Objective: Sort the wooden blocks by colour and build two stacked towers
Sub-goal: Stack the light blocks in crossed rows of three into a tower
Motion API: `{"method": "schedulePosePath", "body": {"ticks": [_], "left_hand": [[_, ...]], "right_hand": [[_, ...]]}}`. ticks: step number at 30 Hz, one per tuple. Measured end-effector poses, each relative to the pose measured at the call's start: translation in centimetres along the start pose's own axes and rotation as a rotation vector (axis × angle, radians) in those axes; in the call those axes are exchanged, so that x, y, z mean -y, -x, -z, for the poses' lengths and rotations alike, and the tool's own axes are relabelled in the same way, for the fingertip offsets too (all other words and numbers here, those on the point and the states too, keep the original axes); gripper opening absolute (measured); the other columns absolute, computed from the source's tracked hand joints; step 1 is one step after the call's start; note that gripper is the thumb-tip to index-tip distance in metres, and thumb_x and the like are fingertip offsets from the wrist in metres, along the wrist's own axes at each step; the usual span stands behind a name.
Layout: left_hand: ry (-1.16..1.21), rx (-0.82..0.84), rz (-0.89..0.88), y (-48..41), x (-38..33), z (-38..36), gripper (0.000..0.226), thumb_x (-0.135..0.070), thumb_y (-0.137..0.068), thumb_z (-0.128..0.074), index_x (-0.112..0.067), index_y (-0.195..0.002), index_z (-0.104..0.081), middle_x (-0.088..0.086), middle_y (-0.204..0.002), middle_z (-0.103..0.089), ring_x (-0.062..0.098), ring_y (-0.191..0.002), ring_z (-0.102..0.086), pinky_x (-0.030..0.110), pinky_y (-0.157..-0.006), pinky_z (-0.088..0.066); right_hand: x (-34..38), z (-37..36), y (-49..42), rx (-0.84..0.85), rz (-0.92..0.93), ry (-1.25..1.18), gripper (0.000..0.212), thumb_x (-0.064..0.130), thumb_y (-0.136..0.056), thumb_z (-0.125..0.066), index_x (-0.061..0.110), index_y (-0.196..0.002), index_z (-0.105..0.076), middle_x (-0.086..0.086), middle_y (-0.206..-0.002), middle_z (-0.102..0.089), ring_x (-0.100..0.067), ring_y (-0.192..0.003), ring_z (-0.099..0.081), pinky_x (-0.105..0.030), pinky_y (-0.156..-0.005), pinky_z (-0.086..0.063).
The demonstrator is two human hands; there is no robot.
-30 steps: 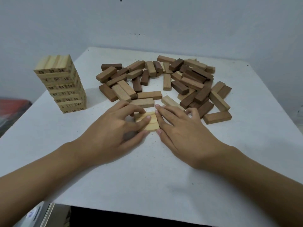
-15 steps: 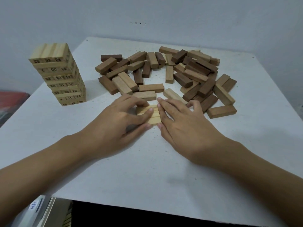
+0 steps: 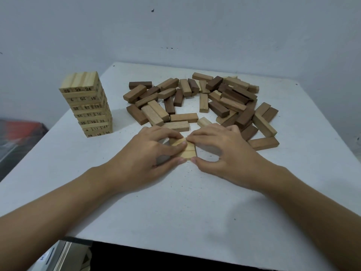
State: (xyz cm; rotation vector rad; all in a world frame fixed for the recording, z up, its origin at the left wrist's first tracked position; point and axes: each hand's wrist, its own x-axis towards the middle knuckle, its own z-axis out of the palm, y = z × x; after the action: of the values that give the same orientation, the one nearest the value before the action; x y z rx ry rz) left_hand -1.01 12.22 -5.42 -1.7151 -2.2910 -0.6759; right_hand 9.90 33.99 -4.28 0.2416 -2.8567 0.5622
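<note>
Wooden-block base row [image 3: 185,149] for the second tower: near table [image 3: 175,202] centre, pinched square between curled fingers of left hand [image 3: 148,155] and right hand [image 3: 224,151] (apparently three blocks, partly hidden); next needs a crosswise layer from the loose pile [image 3: 214,100].

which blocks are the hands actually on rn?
The pale blocks lying flat side by side just in front of the loose heap. The left hand and right hand pinch them from either side; the numbered tower stands apart at left.
</note>
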Motion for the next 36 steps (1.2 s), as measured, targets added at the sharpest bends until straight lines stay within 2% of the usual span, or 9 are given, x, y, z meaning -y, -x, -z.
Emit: {"method": "schedulePosePath", "body": {"ticks": [3,6,10,13,18,23,25,30,36], "left_hand": [[-0.015,0.005,-0.038,-0.1,0.3,0.2,0.036,-0.042,-0.099,-0.063,-0.020,-0.126,-0.072,0.004,-0.130,-0.064,0.022,-0.114,-0.062,0.050,-0.088,-0.051],[-0.003,-0.004,-0.074,0.0,0.5,0.6,0.037,-0.041,-0.099,-0.065,-0.017,-0.126,-0.072,0.006,-0.128,-0.064,0.023,-0.110,-0.063,0.049,-0.087,-0.051],[0.020,-0.026,-0.066,0.4,0.1,2.4,0.039,-0.046,-0.094,-0.067,-0.018,-0.119,-0.077,0.006,-0.122,-0.067,0.023,-0.102,-0.066,0.041,-0.086,-0.056],[0.002,-0.028,-0.092,1.1,0.3,5.1,0.037,-0.041,-0.092,-0.071,-0.017,-0.119,-0.077,0.005,-0.122,-0.068,0.021,-0.106,-0.066,0.033,-0.087,-0.055],[-0.015,-0.176,-0.025,2.4,1.2,10.5,0.036,-0.044,-0.086,-0.075,-0.016,-0.108,-0.081,0.000,-0.117,-0.072,0.010,-0.104,-0.069,0.025,-0.086,-0.055],[-0.002,-0.258,0.070,3.1,3.4,15.1,0.035,-0.046,-0.080,-0.078,-0.019,-0.102,-0.082,-0.006,-0.114,-0.074,0.000,-0.104,-0.068,0.014,-0.088,-0.051],[0.013,-0.256,0.104,3.1,4.7,16.5,0.036,-0.049,-0.080,-0.077,-0.021,-0.103,-0.082,-0.010,-0.115,-0.074,0.002,-0.104,-0.069,0.016,-0.085,-0.052],[0.015,-0.239,0.151,2.5,7.9,18.6,0.040,-0.052,-0.080,-0.076,-0.024,-0.109,-0.080,-0.016,-0.117,-0.073,0.009,-0.108,-0.069,0.034,-0.080,-0.055],[0.056,-0.189,0.200,2.1,10.6,18.7,0.040,-0.055,-0.079,-0.075,-0.028,-0.108,-0.080,-0.018,-0.115,-0.073,0.015,-0.104,-0.068,0.032,-0.076,-0.053]], "right_hand": [[0.3,0.2,-0.1,-0.060,0.060,0.049,0.039,0.055,-0.090,-0.053,0.035,-0.120,-0.065,0.023,-0.121,-0.061,-0.001,-0.121,-0.046,-0.040,-0.090,-0.030],[0.5,0.4,0.1,-0.082,0.118,0.066,0.033,0.051,-0.092,-0.056,0.033,-0.118,-0.064,0.021,-0.118,-0.060,-0.003,-0.118,-0.048,-0.043,-0.093,-0.033],[1.3,0.6,-0.3,-0.109,0.207,0.091,0.033,0.047,-0.092,-0.061,0.028,-0.118,-0.064,0.017,-0.119,-0.059,-0.006,-0.119,-0.048,-0.045,-0.095,-0.033],[2.5,1.2,-1.6,-0.182,0.290,0.109,0.034,0.044,-0.091,-0.062,0.023,-0.116,-0.066,0.011,-0.120,-0.062,-0.011,-0.118,-0.053,-0.045,-0.095,-0.035],[5.5,2.7,-5.5,-0.274,0.403,0.082,0.035,0.042,-0.090,-0.065,0.020,-0.117,-0.069,0.008,-0.121,-0.064,-0.013,-0.119,-0.054,-0.042,-0.096,-0.035],[8.4,3.0,-10.3,-0.330,0.415,-0.051,0.032,0.037,-0.087,-0.069,0.020,-0.114,-0.070,0.011,-0.117,-0.066,-0.009,-0.116,-0.053,-0.041,-0.093,-0.040],[9.2,2.9,-12.2,-0.326,0.401,-0.116,0.035,0.042,-0.088,-0.064,0.021,-0.115,-0.070,0.013,-0.116,-0.064,-0.007,-0.116,-0.051,-0.040,-0.096,-0.041],[10.2,2.4,-16.0,-0.292,0.354,-0.205,0.032,0.039,-0.088,-0.065,0.026,-0.117,-0.068,0.016,-0.115,-0.062,-0.004,-0.115,-0.046,-0.042,-0.100,-0.041],[10.3,1.8,-18.3,-0.200,0.274,-0.233,0.034,0.044,-0.086,-0.062,0.031,-0.118,-0.067,0.020,-0.115,-0.060,0.001,-0.117,-0.043,-0.042,-0.104,-0.039]]}}
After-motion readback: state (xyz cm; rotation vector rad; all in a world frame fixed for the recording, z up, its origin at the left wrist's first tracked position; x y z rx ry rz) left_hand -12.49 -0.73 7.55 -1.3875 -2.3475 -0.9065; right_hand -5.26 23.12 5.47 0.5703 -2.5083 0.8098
